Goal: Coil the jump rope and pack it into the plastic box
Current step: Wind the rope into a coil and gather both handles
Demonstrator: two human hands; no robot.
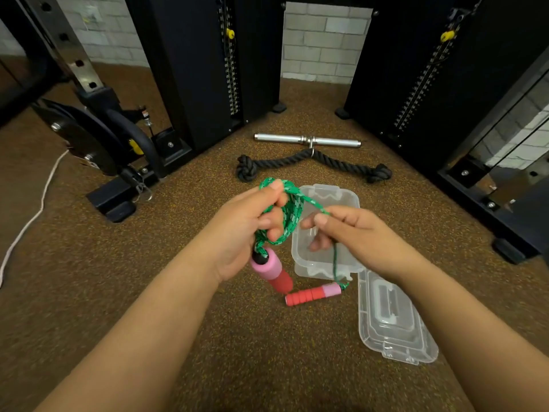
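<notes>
Forearms: 2 bare forearms enter from the lower left and lower right corners of the frame and meet near the centre.
Left hand (243,230): centre of frame, fingers curled round several green loops of the jump rope (289,209), which wrap over the fingers.
Right hand (353,233): just right of centre, thumb and forefinger pinching a single strand of the same rope; the other fingers are loosely curled below.
Rope run: from the coil in the left hand, 1 strand crosses to the right hand, then drops below it to the floor.
Handle 1 (271,270): pink and red foam grip with a black end, hanging tilted beneath the left hand at the bottom of the coil.
Handle 2 (313,294): pink and red ribbed grip, lying on the floor just below centre, beside the near edge of the box; the trailing strand joins its pink end.
Plastic box (326,197): clear, open, on the floor behind and beneath the hands, centre right.
Lid (392,319): clear, lying flat on the floor in the lower right, its corner near the box.
Floor (89,278): brown speckled surface.
Black rope attachment (312,165): knotted at both ends, lying above the box.
Metal bar (307,140): short, chrome, just beyond the black rope.
Weight stacks (208,63): 2 black columns, upper left and upper right, against a pale brick wall.
White cord (32,215): trailing along the left edge.
</notes>
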